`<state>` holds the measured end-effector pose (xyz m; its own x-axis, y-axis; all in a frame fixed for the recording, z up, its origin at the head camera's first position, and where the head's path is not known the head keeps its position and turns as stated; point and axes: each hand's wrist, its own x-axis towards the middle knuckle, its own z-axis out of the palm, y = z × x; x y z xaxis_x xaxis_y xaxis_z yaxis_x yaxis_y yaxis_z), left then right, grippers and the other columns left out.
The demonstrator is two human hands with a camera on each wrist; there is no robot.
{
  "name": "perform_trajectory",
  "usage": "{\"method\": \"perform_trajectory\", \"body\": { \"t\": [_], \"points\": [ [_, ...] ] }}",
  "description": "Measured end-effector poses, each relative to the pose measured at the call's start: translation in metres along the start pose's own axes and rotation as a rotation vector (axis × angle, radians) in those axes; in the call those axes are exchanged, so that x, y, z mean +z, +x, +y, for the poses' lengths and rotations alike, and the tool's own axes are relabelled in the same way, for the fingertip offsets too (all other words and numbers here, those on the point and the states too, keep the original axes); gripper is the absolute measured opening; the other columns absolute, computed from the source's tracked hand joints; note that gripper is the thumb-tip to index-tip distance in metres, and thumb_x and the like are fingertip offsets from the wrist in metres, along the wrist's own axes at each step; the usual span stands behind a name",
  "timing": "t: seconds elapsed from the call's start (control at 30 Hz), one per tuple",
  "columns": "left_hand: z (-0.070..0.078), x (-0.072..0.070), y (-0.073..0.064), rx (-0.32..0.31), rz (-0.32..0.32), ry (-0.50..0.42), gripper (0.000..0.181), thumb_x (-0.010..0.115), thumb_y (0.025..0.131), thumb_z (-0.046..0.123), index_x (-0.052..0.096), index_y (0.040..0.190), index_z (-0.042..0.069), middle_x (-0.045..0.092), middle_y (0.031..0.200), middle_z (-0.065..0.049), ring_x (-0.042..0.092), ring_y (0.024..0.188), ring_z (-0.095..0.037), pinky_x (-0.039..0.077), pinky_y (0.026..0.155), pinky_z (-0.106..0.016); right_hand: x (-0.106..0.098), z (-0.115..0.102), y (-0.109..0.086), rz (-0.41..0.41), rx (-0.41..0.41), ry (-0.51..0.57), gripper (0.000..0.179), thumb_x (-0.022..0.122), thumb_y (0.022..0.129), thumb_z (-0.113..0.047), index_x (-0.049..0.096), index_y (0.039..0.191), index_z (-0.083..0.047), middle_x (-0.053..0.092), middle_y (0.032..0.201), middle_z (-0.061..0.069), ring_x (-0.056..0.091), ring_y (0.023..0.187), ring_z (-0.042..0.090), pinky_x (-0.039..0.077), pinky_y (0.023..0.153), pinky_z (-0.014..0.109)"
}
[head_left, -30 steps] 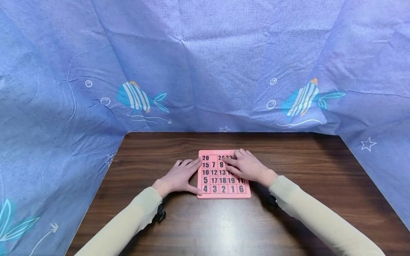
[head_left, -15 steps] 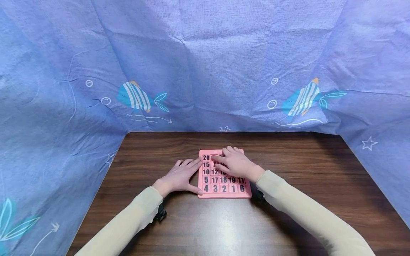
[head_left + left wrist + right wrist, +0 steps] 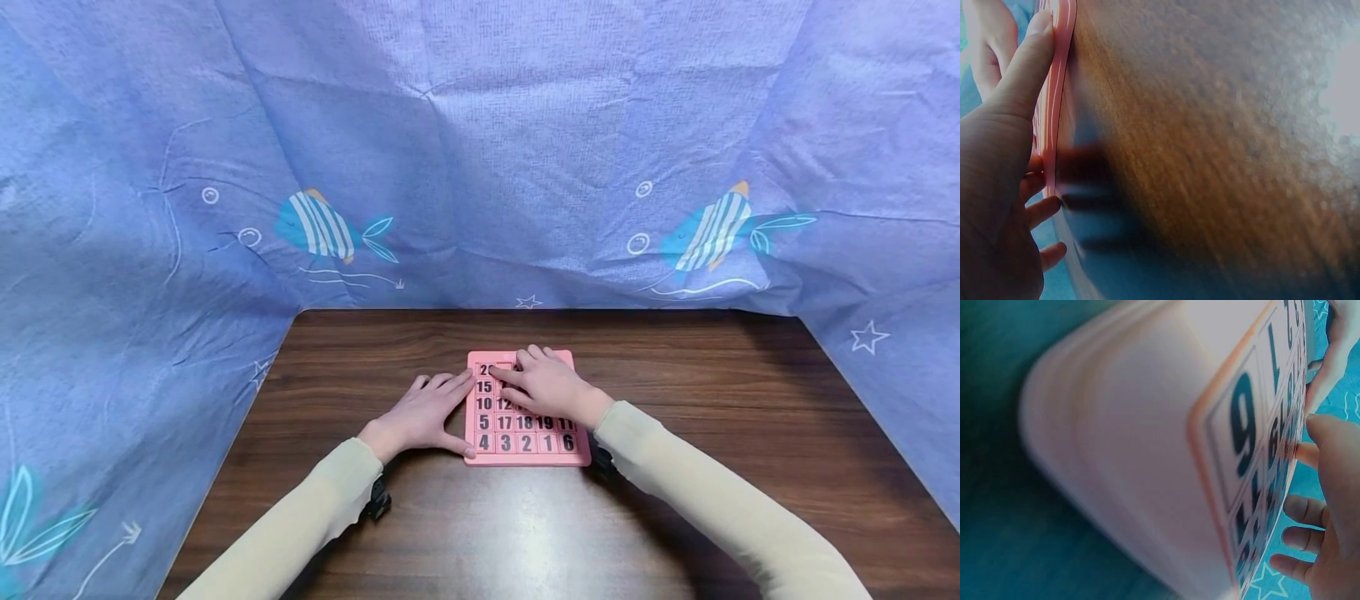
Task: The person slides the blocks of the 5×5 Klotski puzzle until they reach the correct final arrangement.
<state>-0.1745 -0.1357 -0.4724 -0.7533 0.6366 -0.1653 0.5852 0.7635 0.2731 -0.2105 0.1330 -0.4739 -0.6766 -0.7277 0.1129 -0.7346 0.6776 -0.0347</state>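
Observation:
A pink sliding number puzzle (image 3: 525, 433) lies flat on the table, with black numbers on its tiles. My left hand (image 3: 416, 421) steadies its left edge, the thumb at the near corner and the fingertips farther up. That thumb (image 3: 1025, 65) lies straight along the pink frame in the left wrist view. Over the upper rows reaches my right hand (image 3: 553, 387), its index fingertip touching the top row beside the 20 tile (image 3: 484, 370). The right hand covers much of the upper right tiles. The tile 6 (image 3: 1243, 422) shows large in the right wrist view.
The dark wood-grain table (image 3: 360, 358) extends around the puzzle. Behind it and at the sides hangs a blue cloth (image 3: 517, 167) printed with fish and stars. A black wrist device (image 3: 378, 498) sits under the left cuff.
My right hand has moved left across the top row, from near the 24 tile to the 20. The left hand stays at the puzzle's left edge.

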Motion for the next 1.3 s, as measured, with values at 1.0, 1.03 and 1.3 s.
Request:
{"method": "perform_trajectory", "body": {
  "t": [1.0, 1.03, 1.3],
  "points": [
    [-0.001, 0.002, -0.001, 0.008, 0.017, -0.002, 0.119, 0.076, 0.076, 0.076, 0.033, 0.164, 0.01, 0.029, 0.171, -0.007, 0.033, 0.151, -0.03, 0.028, 0.116, -0.055, -0.005, -0.009, -0.014, 0.001, -0.126, 0.028, 0.048, 0.056, 0.106, -0.044, 0.064, 0.145, -0.019, 0.058, 0.131, 0.013, 0.052, 0.126, 0.032, 0.04, 0.109, 0.054],
    [-0.001, 0.002, -0.001, 0.007, 0.016, -0.003, 0.119, 0.076, 0.076, 0.076, 0.033, 0.164, 0.01, 0.029, 0.171, -0.007, 0.033, 0.151, -0.03, 0.028, 0.116, -0.055, -0.005, -0.011, -0.015, -0.005, -0.134, 0.022, 0.048, 0.055, 0.106, -0.045, 0.063, 0.146, -0.02, 0.058, 0.135, 0.014, 0.051, 0.131, 0.033, 0.038, 0.111, 0.055],
    [-0.001, 0.001, -0.001, 0.011, 0.016, -0.007, 0.119, 0.076, 0.077, 0.075, 0.032, 0.165, 0.01, 0.028, 0.171, -0.008, 0.033, 0.151, -0.03, 0.027, 0.117, -0.055, -0.007, -0.01, -0.013, -0.055, -0.093, 0.053, 0.048, 0.053, 0.107, -0.049, 0.061, 0.149, -0.028, 0.052, 0.147, 0.019, 0.039, 0.147, 0.042, 0.029, 0.118, 0.061]
  ]
}}
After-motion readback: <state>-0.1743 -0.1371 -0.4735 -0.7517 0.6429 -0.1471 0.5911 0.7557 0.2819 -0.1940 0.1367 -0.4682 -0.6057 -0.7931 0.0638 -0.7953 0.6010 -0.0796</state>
